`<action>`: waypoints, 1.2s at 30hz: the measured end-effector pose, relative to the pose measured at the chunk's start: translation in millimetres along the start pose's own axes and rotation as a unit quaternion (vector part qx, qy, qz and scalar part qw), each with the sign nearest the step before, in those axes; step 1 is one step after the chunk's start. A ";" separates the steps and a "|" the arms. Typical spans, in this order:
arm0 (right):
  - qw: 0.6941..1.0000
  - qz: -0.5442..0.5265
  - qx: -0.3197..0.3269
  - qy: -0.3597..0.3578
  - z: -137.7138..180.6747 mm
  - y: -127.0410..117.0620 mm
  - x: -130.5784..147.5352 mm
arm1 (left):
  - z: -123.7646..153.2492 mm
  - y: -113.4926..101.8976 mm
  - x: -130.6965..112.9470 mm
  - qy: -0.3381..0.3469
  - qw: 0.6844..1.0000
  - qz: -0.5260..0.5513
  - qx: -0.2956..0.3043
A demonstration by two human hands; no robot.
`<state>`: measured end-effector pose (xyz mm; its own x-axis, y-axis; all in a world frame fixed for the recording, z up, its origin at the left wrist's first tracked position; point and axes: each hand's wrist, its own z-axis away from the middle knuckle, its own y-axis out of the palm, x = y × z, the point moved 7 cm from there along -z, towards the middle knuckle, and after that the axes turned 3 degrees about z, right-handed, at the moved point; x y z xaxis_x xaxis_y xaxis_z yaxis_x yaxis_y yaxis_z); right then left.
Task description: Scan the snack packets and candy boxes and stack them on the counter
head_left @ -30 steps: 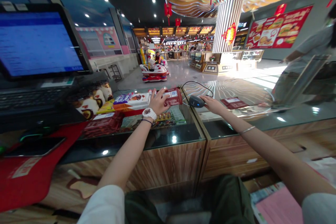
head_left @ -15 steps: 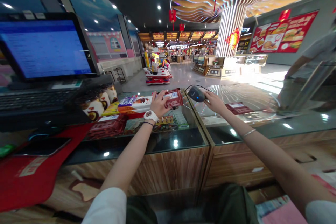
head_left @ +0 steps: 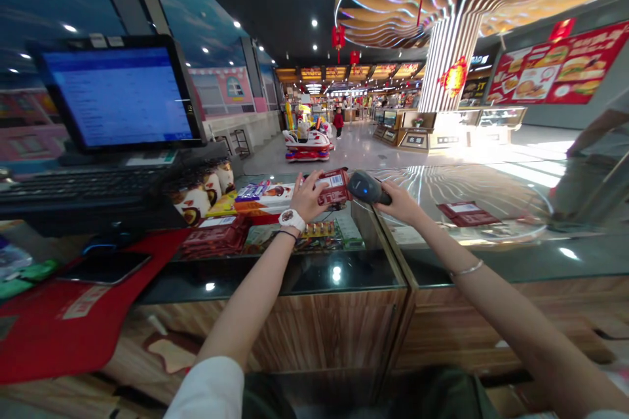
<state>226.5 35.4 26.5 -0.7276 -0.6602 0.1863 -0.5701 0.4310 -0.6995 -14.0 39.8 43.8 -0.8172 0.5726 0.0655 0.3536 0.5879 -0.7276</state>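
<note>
Currently, our left hand (head_left: 308, 196) grips the red packet (head_left: 335, 186) by its left end; at its 3 o'clock, our right hand (head_left: 400, 201) wraps the scanner (head_left: 366, 188). Open glass counter (head_left: 531, 255) extends toward 4 o'clock; its near edge lies at 6.

On the pale rectangular panel (head_left: 414, 140) of the brown wooden counter (head_left: 405, 128), "名烟" can be read; other writings are unclear

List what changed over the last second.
The right hand brought the scanner left, closing the visible gap to the red packet in the left hand; contact can't be told. View swung left. Nothing taken or let go. Unchanged: both grips, the stack, the loose packet at right.
</note>
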 end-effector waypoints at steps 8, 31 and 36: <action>0.994 0.086 0.056 0.032 8.2 0.0 12.7 | 1.6 2.7 2.2 0.004 1.000 -0.004 0.006; 0.993 0.091 0.072 0.032 7.6 -0.2 11.9 | 2.4 2.7 2.7 0.010 1.000 -0.012 -0.003; 0.989 0.106 0.090 0.044 9.1 -0.4 8.7 | 2.5 3.8 3.4 0.010 1.000 -0.011 0.000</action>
<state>223.8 23.9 22.1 -0.8578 -0.5083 0.0762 -0.3308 0.4324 -0.8388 -16.6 42.5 39.6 -0.8159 0.5704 0.0951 0.3354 0.6008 -0.7256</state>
